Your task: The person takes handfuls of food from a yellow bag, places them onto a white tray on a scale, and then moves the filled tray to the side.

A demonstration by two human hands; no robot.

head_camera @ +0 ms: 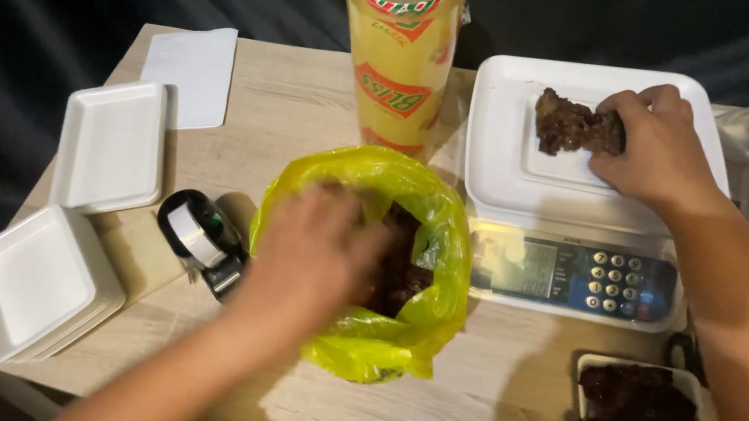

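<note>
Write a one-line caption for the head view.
Left hand reaches into a yellow bag of dark pieces while right hand sets a dark clump on a scale's white tray.

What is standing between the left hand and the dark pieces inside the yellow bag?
Nothing visible. The left hand is already in the open mouth of the yellow bag, right at the dark pieces. The bag's rim is folded outward and does not cover them.

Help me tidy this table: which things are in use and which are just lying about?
In use: left hand in yellow bag of dark pieces; right hand on dark pieces in a tray on the scale.

Lying about: film roll, tape dispenser, empty trays, paper.
</note>
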